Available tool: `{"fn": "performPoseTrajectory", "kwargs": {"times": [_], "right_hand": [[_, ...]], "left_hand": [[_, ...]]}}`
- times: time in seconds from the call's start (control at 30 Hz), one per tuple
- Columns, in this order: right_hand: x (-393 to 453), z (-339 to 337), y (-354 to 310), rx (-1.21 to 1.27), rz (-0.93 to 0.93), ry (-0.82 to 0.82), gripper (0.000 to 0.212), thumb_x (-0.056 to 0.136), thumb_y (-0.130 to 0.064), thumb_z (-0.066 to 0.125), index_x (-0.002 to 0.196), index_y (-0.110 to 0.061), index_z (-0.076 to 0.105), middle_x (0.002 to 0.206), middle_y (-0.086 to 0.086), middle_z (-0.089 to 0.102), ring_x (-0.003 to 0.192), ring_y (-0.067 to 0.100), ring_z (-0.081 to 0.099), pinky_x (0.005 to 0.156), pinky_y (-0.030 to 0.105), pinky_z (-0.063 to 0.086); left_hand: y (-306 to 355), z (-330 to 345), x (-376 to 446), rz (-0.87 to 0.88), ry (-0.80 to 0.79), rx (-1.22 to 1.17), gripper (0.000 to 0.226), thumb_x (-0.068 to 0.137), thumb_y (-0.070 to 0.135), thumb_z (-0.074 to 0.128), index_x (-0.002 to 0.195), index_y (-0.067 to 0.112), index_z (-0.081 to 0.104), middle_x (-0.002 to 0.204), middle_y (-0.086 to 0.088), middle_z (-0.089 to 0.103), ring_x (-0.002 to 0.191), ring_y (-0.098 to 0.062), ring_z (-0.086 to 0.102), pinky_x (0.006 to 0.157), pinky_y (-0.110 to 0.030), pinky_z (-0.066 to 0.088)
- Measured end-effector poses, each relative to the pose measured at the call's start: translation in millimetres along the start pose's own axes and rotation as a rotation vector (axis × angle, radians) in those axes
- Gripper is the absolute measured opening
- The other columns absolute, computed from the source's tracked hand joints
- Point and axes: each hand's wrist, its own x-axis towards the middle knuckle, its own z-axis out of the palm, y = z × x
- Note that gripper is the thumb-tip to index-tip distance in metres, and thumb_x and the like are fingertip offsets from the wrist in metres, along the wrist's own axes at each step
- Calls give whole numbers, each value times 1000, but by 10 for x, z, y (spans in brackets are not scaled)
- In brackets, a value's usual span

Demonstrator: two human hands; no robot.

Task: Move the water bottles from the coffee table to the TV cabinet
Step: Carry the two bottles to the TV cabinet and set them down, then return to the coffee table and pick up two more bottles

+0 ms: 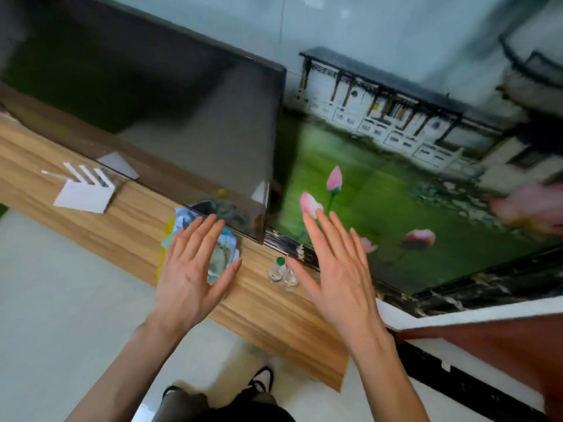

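Two clear water bottles stand close together on the wooden TV cabinet (128, 239) near its right end. One bottle (277, 269) shows a green cap; the other bottle (290, 278) is partly hidden by my right thumb. My right hand (338, 269) hovers above and just right of them, flat, fingers spread, holding nothing. My left hand (192, 266) is also flat and spread, over a crumpled blue-and-white bag (224, 257) to the left of the bottles. No coffee table is in view.
A large dark TV (170, 123) stands on the cabinet behind my hands. A white router (85, 190) with antennas sits at the cabinet's left. A lotus-pond mural (411, 190) covers the wall on the right. Pale floor tiles (61, 300) lie in front; my shoes show below.
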Motion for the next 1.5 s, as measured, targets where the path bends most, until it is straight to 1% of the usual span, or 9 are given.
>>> {"fn": "performPoseTrajectory", "kwargs": {"times": [0.1, 0.2, 0.43, 0.57, 0.77, 0.9, 1.1, 1.33, 1.5], "right_hand": [[204, -118, -427, 43, -102, 30, 73, 101, -63, 37, 162, -28, 18, 170, -3, 18, 158, 16, 11, 126, 47, 19], [416, -166, -930, 68, -210, 57, 73, 100, -62, 43, 161, -28, 23, 169, -2, 22, 157, 19, 16, 126, 46, 18], [591, -80, -2335, 114, -470, 43, 73, 101, -66, 37, 161, -29, 21, 169, -4, 23, 157, 17, 15, 126, 46, 20], [552, 81, -3215, 142, -592, -2, 75, 101, -66, 36, 162, -28, 17, 170, -4, 19, 158, 16, 11, 127, 46, 18], [362, 401, -4427, 176, -751, -33, 74, 102, -66, 33, 162, -29, 15, 171, -7, 15, 158, 11, 5, 129, 40, 9], [184, 609, -5171, 206, -850, -44, 74, 102, -66, 34, 162, -29, 15, 171, -6, 15, 158, 11, 4, 129, 41, 9], [-125, 793, -6216, 309, -1019, -41, 73, 99, -64, 43, 160, -27, 25, 167, -4, 27, 157, 15, 17, 125, 38, 11], [-606, 1028, -7495, 430, -1280, -106, 70, 101, -63, 42, 159, -28, 27, 167, -3, 27, 157, 15, 16, 126, 47, 18], [-931, 1197, -8473, 519, -1441, -144, 70, 101, -64, 42, 160, -30, 24, 167, -3, 26, 157, 15, 15, 126, 47, 17]], "left_hand": [[-145, -355, -155, -78, 76, 52, 73, 99, 55, 55, 157, 14, 43, 165, -3, 42, 154, -27, 38, 123, -50, 33], [-379, -724, -341, -186, 137, 118, 74, 99, 59, 54, 159, 18, 40, 165, -2, 40, 155, -26, 34, 124, -54, 30], [-979, -1636, -1048, -334, 256, 266, 79, 98, 68, 47, 162, 23, 33, 169, 4, 33, 159, -20, 26, 130, -47, 20], [-1371, -2165, -1514, -432, 325, 330, 81, 98, 69, 47, 163, 23, 31, 171, 5, 29, 161, -18, 21, 129, -48, 21], [-1878, -2957, -2241, -588, 429, 442, 80, 99, 66, 50, 161, 19, 34, 169, 0, 33, 160, -22, 23, 128, -51, 23], [-2124, -3427, -2760, -679, 482, 508, 78, 98, 62, 52, 160, 17, 38, 168, -1, 36, 159, -23, 26, 127, -53, 25], [-2299, -4012, -3596, -887, 566, 579, 78, 96, 58, 55, 158, 12, 41, 165, -6, 40, 157, -28, 31, 127, -52, 25], [-2433, -4516, -4440, -1160, 640, 686, 78, 99, 60, 53, 161, 15, 35, 170, -2, 31, 161, -23, 20, 130, -48, 20], [-2697, -4896, -4956, -1307, 680, 795, 78, 100, 64, 47, 162, 19, 32, 171, -1, 28, 162, -19, 15, 132, -42, 14]]}}
